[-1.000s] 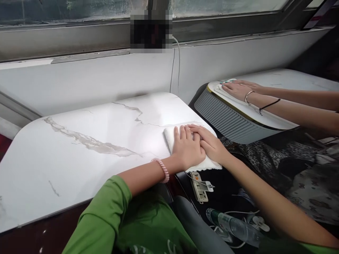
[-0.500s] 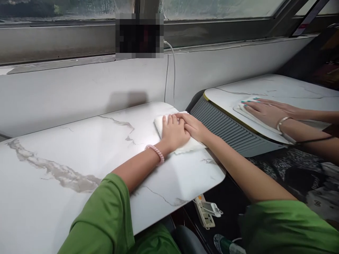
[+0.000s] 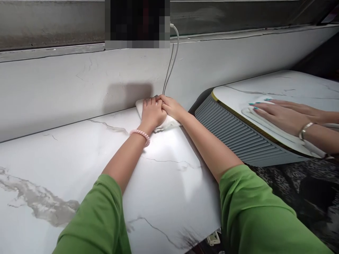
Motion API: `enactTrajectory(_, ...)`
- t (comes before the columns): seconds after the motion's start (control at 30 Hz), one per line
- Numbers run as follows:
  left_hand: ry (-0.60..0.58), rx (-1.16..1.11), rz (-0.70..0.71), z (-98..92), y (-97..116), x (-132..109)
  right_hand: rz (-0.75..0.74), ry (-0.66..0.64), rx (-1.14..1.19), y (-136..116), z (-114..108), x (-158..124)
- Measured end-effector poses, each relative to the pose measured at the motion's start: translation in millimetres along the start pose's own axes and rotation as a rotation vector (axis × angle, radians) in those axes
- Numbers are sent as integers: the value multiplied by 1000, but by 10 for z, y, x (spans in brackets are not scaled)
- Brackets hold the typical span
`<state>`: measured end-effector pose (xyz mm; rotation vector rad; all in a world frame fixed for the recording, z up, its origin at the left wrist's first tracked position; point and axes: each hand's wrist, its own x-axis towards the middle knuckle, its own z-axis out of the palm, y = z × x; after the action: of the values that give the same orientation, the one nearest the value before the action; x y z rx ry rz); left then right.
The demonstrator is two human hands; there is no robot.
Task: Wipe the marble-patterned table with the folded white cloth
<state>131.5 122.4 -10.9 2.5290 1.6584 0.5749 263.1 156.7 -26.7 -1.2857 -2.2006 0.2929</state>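
Observation:
A folded white cloth point(image 3: 168, 124) lies on the white marble-patterned table point(image 3: 169, 183), at its far edge by the wall. My left hand point(image 3: 153, 113) rests flat on the cloth with its fingers stretched toward the wall; a pink coiled band point(image 3: 140, 133) circles that wrist. Against it, partly overlapping, my right hand point(image 3: 173, 108) presses on the same cloth. Its fingers are extended and some are hidden behind the left hand. The cloth is pinned between palms and tabletop, and most of its middle is covered.
At right, another person's hands point(image 3: 286, 114) press a white cloth point(image 3: 254, 114) on a second marble-patterned table point(image 3: 238, 88) with ribbed grey side. A white cable point(image 3: 176, 53) hangs down the wall point(image 3: 66, 81) from a blurred-out object on the ledge. A power strip point(image 3: 213, 239) shows below the front edge.
Both my hands have slid the cloth away from me and slightly left, up to the wall side of the table. My view has tilted down. The other person's hands stay on their cloth.

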Motion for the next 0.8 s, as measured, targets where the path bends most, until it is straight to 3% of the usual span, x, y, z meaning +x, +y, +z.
enactTrajectory(0.17,-17,56,5,15,86,-172,-31,28,-26,-103,-36,-211)
enactTrajectory(0.3,-43,70,33,-44,267,-525,-27,18,-21,-299,-111,-593)
enactTrajectory(0.47,-37,49,143,-186,567,-1204,1,70,-65,-702,-200,-1377)
enactTrajectory(0.63,-73,39,293,-391,761,-2070,48,61,-155,-1327,-211,-2261)
enactTrajectory(0.73,-103,49,317,-512,795,-2497,27,48,-189,-1669,-173,-2594)
enactTrajectory(0.8,-119,50,318,-575,792,-2654,28,40,-206,-1809,-143,-2681)
